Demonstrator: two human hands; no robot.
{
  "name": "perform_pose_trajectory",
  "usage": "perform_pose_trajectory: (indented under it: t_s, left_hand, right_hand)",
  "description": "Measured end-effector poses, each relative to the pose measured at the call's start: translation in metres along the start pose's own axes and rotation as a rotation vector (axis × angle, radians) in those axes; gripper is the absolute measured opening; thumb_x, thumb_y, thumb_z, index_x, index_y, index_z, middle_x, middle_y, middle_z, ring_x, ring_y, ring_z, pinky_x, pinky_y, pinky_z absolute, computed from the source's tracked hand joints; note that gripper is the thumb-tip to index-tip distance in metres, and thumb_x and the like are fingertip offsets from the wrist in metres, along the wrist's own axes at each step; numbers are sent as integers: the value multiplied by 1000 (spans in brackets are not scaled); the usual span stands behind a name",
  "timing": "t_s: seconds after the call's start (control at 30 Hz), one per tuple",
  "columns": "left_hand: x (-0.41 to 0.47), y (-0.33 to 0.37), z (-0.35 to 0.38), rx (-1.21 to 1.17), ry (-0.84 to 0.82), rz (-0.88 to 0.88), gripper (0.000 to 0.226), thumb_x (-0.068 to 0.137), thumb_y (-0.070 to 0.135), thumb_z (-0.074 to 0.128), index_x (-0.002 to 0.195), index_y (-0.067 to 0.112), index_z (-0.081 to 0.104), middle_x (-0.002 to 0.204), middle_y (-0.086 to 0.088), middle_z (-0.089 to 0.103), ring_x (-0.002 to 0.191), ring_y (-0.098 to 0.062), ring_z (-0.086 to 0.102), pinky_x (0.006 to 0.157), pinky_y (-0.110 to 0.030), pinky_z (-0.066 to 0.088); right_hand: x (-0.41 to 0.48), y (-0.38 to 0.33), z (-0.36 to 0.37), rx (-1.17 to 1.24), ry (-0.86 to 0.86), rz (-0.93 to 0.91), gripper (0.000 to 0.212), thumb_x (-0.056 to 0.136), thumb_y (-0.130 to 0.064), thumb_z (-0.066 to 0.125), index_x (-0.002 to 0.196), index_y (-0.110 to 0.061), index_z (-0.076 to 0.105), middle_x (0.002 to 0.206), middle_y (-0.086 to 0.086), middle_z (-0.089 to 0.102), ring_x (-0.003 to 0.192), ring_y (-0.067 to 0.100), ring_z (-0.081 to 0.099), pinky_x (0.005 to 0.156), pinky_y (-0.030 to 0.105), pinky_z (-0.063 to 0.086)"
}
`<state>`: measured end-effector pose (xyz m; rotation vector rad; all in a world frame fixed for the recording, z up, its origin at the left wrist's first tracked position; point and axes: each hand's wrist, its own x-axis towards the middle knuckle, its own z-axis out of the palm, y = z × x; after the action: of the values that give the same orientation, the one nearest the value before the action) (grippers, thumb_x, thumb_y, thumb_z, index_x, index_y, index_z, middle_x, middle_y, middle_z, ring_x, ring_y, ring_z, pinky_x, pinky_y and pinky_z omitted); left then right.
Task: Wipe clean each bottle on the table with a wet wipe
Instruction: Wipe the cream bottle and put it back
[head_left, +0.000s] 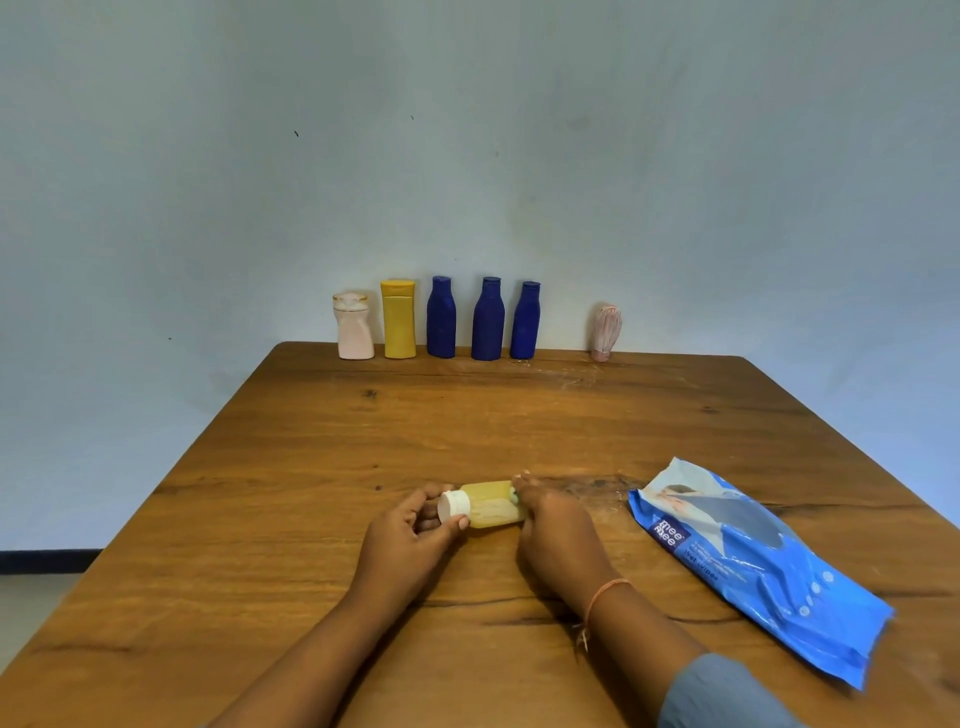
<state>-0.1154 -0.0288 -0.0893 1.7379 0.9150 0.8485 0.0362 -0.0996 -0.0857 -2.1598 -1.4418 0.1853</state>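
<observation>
Two hands hold one small bottle sideways

Left of the blue foil wipes pack (753, 561), a small yellow bottle (491, 505) is held on its side low over the wooden table (467, 415). The left hand (410, 540) pinches its round white cap (453, 505). The right hand (556, 525) curls round the base, with a sliver of pale wet wipe (514, 496) showing. The bottle looks light, stiff plastic, probably slick when damp, so cap and base seem the surest holds

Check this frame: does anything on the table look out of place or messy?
Nothing spilled or damaged. The pink ribbed bottle stands apart from the row of five, and whitish smears mark the table in front of that gap.
</observation>
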Motion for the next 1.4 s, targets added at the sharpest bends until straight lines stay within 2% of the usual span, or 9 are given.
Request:
perform_pose_trajectory:
  t_s: [0.17,0.33,0.43,0.67,0.8,0.93,1.0,1.23,1.4]
  left_hand:
    - [1,-2,-1,24,-27,27,32,77,1,70,101,21,63,94,14,65,79,17,59,69,0,43]
    - [-2,-1,0,56,-13,63,34,83,1,62,106,26,58,88,21,61,76,21,56,64,1,41]
    - [-1,-6,1,62,-14,63,31,82,3,65,101,27,60,90,17,65,79,10,62,66,-2,44]
    - [5,-11,2,77,-7,55,29,80,3,67,95,27,59,89,16,63,76,17,59,67,1,42]
    - [5,-14,3,111,11,58,29,80,6,68,99,27,61,91,13,67,80,4,64,71,-3,45]
    - [3,-13,1,148,-8,98,28,87,8,59,103,32,59,92,23,61,83,19,57,70,0,42]
    - [4,-14,2,160,-11,105,30,86,8,61,103,32,60,94,21,64,86,11,61,75,-5,46]
    - [7,-18,2,247,-19,122,33,83,9,65,115,17,62,105,8,64,95,-4,61,77,-1,40]
    - [5,-18,0,364,-32,188,40,85,12,63,124,14,56,116,7,58,106,-7,55,87,-11,37]
  right_hand:
    - [2,-21,3,75,52,105,46,92,-4,43,137,-11,44,146,3,39,133,14,38,107,18,26]
    - [-12,-54,12,42,-33,-216,53,92,-5,42,143,-12,32,153,4,24,141,15,19,110,15,4]
    - [-11,-43,9,-89,-61,-315,57,92,-5,42,146,-10,24,154,6,22,142,17,16,106,15,-6]
    - [1,-3,-2,-128,-28,-22,56,88,-2,42,143,-12,34,149,4,35,136,19,32,111,23,22]
    - [-6,-30,6,-62,15,-109,53,90,-6,42,142,-11,34,150,5,33,137,18,30,111,19,16]
    - [-20,-52,16,-15,-29,-287,53,92,-4,39,144,-11,30,153,4,25,141,14,19,108,13,-3]
    - [-24,-44,12,-55,-28,-333,55,92,-3,41,145,-10,28,153,5,22,142,18,19,105,15,-10]
    - [-9,3,1,-142,-31,-50,60,90,-3,39,147,-13,22,154,3,23,141,21,20,114,27,16]
    - [-14,-23,11,-68,31,-172,59,89,-2,41,145,-8,26,153,7,23,141,18,20,111,18,4]
